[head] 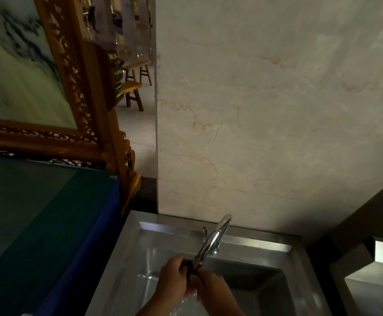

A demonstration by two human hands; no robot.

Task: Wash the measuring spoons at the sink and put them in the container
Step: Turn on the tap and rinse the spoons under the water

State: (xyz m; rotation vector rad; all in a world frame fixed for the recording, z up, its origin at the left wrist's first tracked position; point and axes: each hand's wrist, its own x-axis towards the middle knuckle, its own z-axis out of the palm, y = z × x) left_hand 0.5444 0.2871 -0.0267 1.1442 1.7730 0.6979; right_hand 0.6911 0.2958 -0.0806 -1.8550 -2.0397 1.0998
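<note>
Seen from above, looking down: two bare hands meeting over a stainless-steel sink (126,252), just under the faucet spout. Left hand (172,278) curled shut around a small dark object, most likely the measuring spoons (189,267), though too dim and too covered by fingers to make out clearly. Right hand (211,287) pressed against the left from the other side, fingers bent around the same dark object; exact grip hard to tell. Water (187,303) running down below the hands, bright against the dim basin. Curved chrome faucet (214,238) rising from the back rim of the sink just beyond the hands, its spout arching toward them and ending right above the knuckles. Beyond the faucet, a pale marble wall (277,110) with faint reddish veins. Left of the hands, a tabletop (37,213) covered in dark green with a blue edge, touching the sink's left side. Beyond that, a carved wooden frame (76,87) holding a landscape painting. Far beyond, through a gap, wooden stools (138,80) on a light floor. Right of the hands, well apart, a second steel basin (373,281) at the edge of view.
</note>
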